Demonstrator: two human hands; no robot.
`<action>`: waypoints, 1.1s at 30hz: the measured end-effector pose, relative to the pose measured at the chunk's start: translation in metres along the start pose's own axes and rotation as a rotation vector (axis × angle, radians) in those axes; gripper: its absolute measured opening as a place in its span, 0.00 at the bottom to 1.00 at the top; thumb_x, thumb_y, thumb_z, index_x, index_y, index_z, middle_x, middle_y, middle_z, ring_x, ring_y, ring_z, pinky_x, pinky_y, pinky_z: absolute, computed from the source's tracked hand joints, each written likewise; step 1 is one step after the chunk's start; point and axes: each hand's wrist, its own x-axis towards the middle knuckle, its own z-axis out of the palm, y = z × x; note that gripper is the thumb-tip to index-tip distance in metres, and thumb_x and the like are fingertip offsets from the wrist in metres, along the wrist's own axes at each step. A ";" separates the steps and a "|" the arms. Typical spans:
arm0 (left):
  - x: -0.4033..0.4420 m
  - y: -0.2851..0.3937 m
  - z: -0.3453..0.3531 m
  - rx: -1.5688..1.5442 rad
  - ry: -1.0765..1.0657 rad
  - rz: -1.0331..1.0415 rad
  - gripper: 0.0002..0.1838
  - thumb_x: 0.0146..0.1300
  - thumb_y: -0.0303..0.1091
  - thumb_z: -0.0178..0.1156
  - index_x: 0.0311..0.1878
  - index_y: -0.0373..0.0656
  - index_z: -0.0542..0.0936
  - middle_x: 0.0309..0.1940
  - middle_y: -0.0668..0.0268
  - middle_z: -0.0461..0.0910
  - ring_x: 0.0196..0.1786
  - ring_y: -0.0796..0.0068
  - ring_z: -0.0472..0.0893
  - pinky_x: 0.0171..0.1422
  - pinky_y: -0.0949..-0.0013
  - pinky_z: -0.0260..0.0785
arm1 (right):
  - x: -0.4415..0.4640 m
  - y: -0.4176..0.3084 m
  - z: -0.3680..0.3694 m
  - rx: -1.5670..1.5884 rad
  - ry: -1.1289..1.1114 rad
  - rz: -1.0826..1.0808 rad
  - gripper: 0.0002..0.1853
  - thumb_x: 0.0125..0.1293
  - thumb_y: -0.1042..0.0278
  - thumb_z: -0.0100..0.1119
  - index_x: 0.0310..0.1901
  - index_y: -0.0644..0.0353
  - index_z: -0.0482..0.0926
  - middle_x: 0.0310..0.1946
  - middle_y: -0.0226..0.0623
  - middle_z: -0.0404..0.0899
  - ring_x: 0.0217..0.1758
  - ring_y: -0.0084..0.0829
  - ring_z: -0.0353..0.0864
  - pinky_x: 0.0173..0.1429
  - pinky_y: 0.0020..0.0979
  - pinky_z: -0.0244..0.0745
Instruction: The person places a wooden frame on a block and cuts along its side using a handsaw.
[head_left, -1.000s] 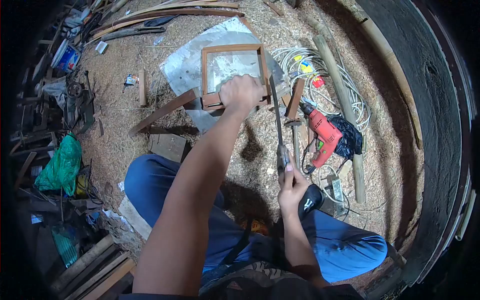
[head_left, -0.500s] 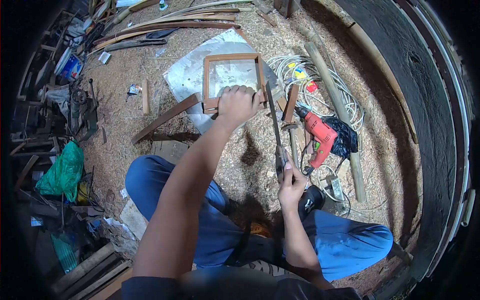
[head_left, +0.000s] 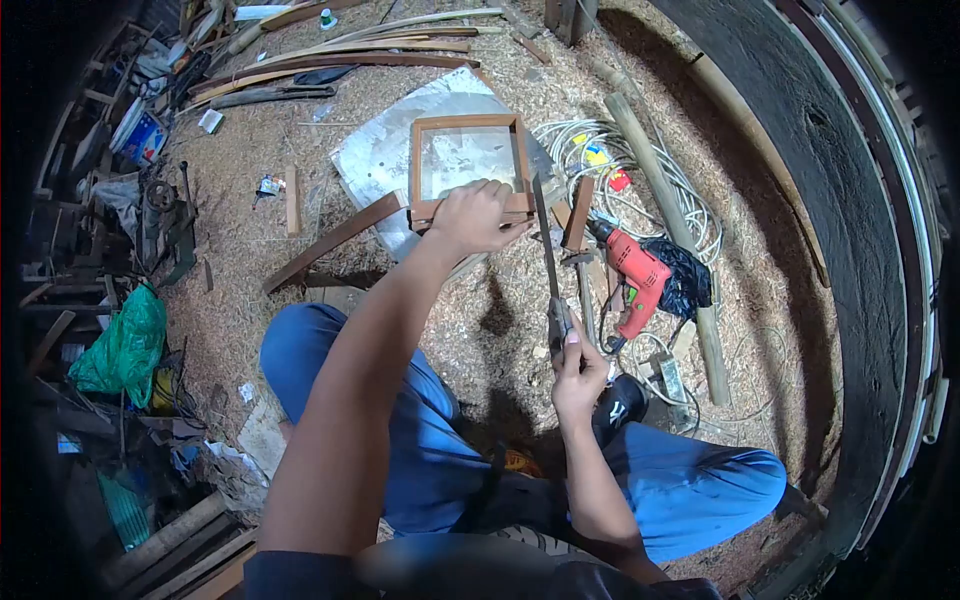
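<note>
My left hand (head_left: 475,215) is closed around the near rail of a small rectangular wooden frame (head_left: 465,121), its fingers over the top. In my right hand (head_left: 580,375) is the handle of a handsaw, gripped with the thumb along it. The saw blade (head_left: 548,250) points away from me, nearly edge-on, beside the frame's near right corner. Whether the teeth touch the wood I cannot tell. Beneath the frame lies a pale, stained flat sheet (head_left: 375,150). A dark wooden strip (head_left: 335,240) slants from the frame's near left corner toward my knee.
To the right lie a red power drill (head_left: 640,280), a hammer (head_left: 577,225), coiled white cable (head_left: 690,180), a black plastic bag (head_left: 685,270) and a round pole (head_left: 650,170). Long wood strips (head_left: 350,55) lie at the back. A green bag (head_left: 125,345) sits among clutter at left.
My left hand has shifted on the near rail, its fingers now drawn back from the blade. The frame has moved slightly. The saw stays in my right hand, nearly in place.
</note>
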 end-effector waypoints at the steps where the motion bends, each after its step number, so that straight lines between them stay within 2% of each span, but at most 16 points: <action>1: 0.001 -0.001 -0.004 0.006 0.005 0.001 0.24 0.70 0.55 0.58 0.43 0.38 0.81 0.35 0.54 0.86 0.37 0.51 0.87 0.44 0.52 0.80 | 0.000 0.000 0.001 0.004 -0.002 -0.006 0.20 0.79 0.65 0.52 0.66 0.62 0.79 0.21 0.19 0.67 0.24 0.13 0.61 0.28 0.22 0.57; 3: 0.002 0.001 -0.009 0.059 -0.255 -0.057 0.26 0.69 0.56 0.59 0.48 0.39 0.76 0.37 0.54 0.86 0.39 0.50 0.87 0.45 0.51 0.80 | -0.001 0.001 0.000 -0.024 0.002 -0.011 0.20 0.78 0.65 0.52 0.66 0.62 0.79 0.22 0.20 0.68 0.24 0.14 0.62 0.28 0.23 0.58; 9: 0.008 0.004 -0.014 0.114 -0.447 -0.111 0.27 0.69 0.58 0.60 0.49 0.40 0.75 0.38 0.54 0.86 0.41 0.53 0.88 0.45 0.53 0.80 | -0.003 0.012 -0.002 -0.096 0.013 -0.098 0.20 0.78 0.65 0.53 0.65 0.65 0.79 0.22 0.21 0.70 0.24 0.14 0.62 0.28 0.23 0.59; 10: 0.007 0.004 -0.012 0.113 -0.448 -0.109 0.27 0.69 0.58 0.60 0.49 0.40 0.75 0.38 0.54 0.86 0.41 0.53 0.88 0.45 0.53 0.80 | -0.002 0.019 -0.003 -0.097 0.016 -0.097 0.20 0.78 0.65 0.53 0.65 0.65 0.79 0.22 0.21 0.70 0.24 0.14 0.62 0.28 0.23 0.59; 12: 0.004 0.003 -0.008 0.074 -0.294 -0.078 0.27 0.68 0.59 0.60 0.47 0.41 0.76 0.38 0.55 0.86 0.40 0.55 0.88 0.44 0.55 0.81 | 0.002 0.032 -0.004 -0.069 0.004 -0.111 0.20 0.78 0.64 0.53 0.64 0.66 0.79 0.22 0.21 0.69 0.24 0.14 0.62 0.29 0.23 0.59; 15: 0.006 0.011 -0.013 0.107 -0.277 -0.138 0.27 0.67 0.60 0.61 0.45 0.41 0.77 0.39 0.56 0.86 0.40 0.57 0.88 0.43 0.57 0.81 | 0.000 0.013 0.000 0.016 0.011 -0.022 0.20 0.78 0.64 0.54 0.64 0.66 0.79 0.21 0.20 0.68 0.24 0.14 0.62 0.29 0.23 0.58; 19: 0.005 0.009 -0.006 0.074 -0.231 -0.133 0.26 0.68 0.60 0.59 0.43 0.41 0.77 0.38 0.57 0.85 0.39 0.57 0.88 0.43 0.56 0.81 | -0.001 0.012 0.003 -0.028 0.021 -0.053 0.20 0.79 0.63 0.54 0.64 0.67 0.79 0.21 0.19 0.66 0.24 0.13 0.61 0.28 0.22 0.55; 22: 0.008 0.011 -0.006 0.051 -0.229 -0.179 0.25 0.70 0.58 0.55 0.41 0.41 0.79 0.35 0.53 0.86 0.38 0.53 0.88 0.44 0.54 0.80 | -0.004 0.004 0.007 0.002 0.022 -0.018 0.20 0.79 0.64 0.54 0.65 0.67 0.79 0.22 0.19 0.66 0.24 0.13 0.60 0.28 0.22 0.55; 24: 0.014 0.010 -0.003 -0.118 -0.227 -0.322 0.28 0.72 0.56 0.50 0.37 0.38 0.84 0.32 0.48 0.86 0.37 0.47 0.87 0.46 0.51 0.79 | -0.003 0.008 0.007 0.009 0.022 -0.015 0.20 0.79 0.64 0.54 0.65 0.67 0.79 0.22 0.19 0.67 0.24 0.13 0.60 0.28 0.22 0.55; 25: 0.019 0.013 -0.007 -0.117 -0.228 -0.321 0.28 0.72 0.56 0.50 0.37 0.38 0.84 0.32 0.48 0.86 0.37 0.47 0.87 0.46 0.51 0.79 | -0.002 0.008 0.008 0.019 0.022 -0.018 0.20 0.79 0.64 0.53 0.65 0.67 0.79 0.22 0.19 0.67 0.24 0.12 0.60 0.28 0.22 0.55; 27: 0.030 0.019 -0.015 -0.127 -0.256 -0.608 0.29 0.74 0.52 0.45 0.36 0.40 0.88 0.30 0.46 0.86 0.37 0.46 0.87 0.47 0.48 0.79 | -0.002 0.006 0.008 0.007 0.018 -0.019 0.20 0.79 0.64 0.54 0.65 0.67 0.79 0.22 0.19 0.67 0.24 0.13 0.61 0.28 0.22 0.55; 28: 0.032 0.022 -0.013 -0.126 -0.259 -0.608 0.29 0.74 0.52 0.45 0.36 0.40 0.88 0.30 0.46 0.86 0.37 0.46 0.87 0.47 0.48 0.79 | -0.002 0.004 0.007 -0.005 0.018 -0.017 0.20 0.78 0.65 0.54 0.64 0.67 0.79 0.22 0.19 0.67 0.24 0.13 0.61 0.28 0.22 0.56; 30: 0.038 0.024 -0.010 -0.102 -0.236 -0.741 0.28 0.73 0.48 0.44 0.34 0.41 0.89 0.32 0.45 0.87 0.38 0.46 0.88 0.48 0.49 0.79 | -0.001 0.002 0.005 -0.023 0.024 -0.021 0.20 0.78 0.65 0.54 0.64 0.67 0.79 0.23 0.19 0.68 0.24 0.13 0.61 0.28 0.22 0.56; 33: 0.036 0.022 0.001 -0.074 -0.237 -0.725 0.28 0.73 0.47 0.44 0.31 0.41 0.90 0.33 0.45 0.87 0.39 0.46 0.88 0.49 0.49 0.80 | 0.001 -0.007 -0.002 -0.061 0.019 0.026 0.20 0.77 0.66 0.54 0.64 0.67 0.80 0.25 0.21 0.73 0.25 0.13 0.62 0.30 0.22 0.59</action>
